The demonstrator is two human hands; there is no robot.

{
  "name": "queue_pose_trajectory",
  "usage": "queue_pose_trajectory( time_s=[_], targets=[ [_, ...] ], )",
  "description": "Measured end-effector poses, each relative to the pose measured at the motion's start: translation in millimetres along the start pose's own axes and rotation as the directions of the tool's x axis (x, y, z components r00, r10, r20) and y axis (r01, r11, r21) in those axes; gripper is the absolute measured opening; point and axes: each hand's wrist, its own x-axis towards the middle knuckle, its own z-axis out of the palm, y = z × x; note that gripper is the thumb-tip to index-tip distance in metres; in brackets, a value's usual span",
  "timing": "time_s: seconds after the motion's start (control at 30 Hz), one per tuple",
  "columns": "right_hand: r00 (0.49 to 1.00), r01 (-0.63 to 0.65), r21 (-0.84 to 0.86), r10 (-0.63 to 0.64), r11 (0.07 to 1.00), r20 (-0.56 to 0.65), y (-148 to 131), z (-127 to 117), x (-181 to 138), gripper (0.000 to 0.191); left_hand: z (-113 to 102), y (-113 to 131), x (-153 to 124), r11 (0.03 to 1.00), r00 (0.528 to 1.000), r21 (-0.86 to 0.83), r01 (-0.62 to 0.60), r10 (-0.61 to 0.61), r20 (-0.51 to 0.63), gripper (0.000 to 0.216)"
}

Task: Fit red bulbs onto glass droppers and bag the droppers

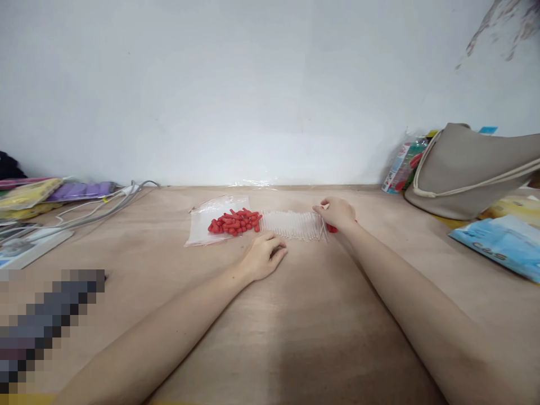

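Observation:
A row of thin, clear-whitish sticks [291, 225] lies side by side on the wooden table [236, 332]. Left of them, a pile of small red rounded pieces with stems [234, 222] rests partly on a flat clear plastic bag [198, 228]. My left hand [264, 257] lies on the table just in front of the row, fingers curled and thumb apart, holding nothing. At the row's right end, my right hand [337, 214] has its fingertips pinched together over the last sticks; whatever they hold is too small to make out. More red pieces [332, 229] show partly beneath that hand.
Cables [101, 211] and purple packets [82, 191] are at the back left. A grey-beige bag [468, 174], a clear plastic package [403, 166] and a blue packet [502, 244] occupy the right. Behind the table rises a white wall [270, 95]. A blurred dark object lies front left.

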Motion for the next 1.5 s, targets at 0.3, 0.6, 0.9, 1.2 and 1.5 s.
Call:
queue_pose_trajectory(
  time_s=[0.3, 0.6, 0.9, 1.2, 1.5],
  targets=[
    [0.989, 0.08, -0.043, -0.074, 0.996, 0.13, 29, -37, -7, 0.02, 2, -2, 0, 1.0, 1.0, 0.026, -0.015, 0.015, 0.011, 0.017],
    [0.845, 0.397, 0.01, -0.37, 0.918, 0.385, 58, -49, -14, 0.02, 7, 5, 22, 0.941, 0.966, 0.274, 0.197, -0.139, -0.218, 0.022],
    [0.84, 0.5, -0.057, -0.468, 0.864, 0.274, 56, -44, -15, 0.019, 22, 2, 79, 0.803, 0.87, 0.336, 0.492, -0.466, -0.159, 0.038],
    [0.814, 0.542, 0.041, -0.537, 0.839, 0.222, 55, -41, -16, 0.016, 19, 8, 99, 0.697, 0.8, 0.44, 0.567, -0.594, -0.09, 0.042],
    [0.85, 0.483, 0.075, -0.488, 0.872, 0.2, 54, -40, -17, 0.008, 21, -2, 104, 0.688, 0.74, 0.341, 0.641, -0.672, -0.033, 0.031]
  ],
)
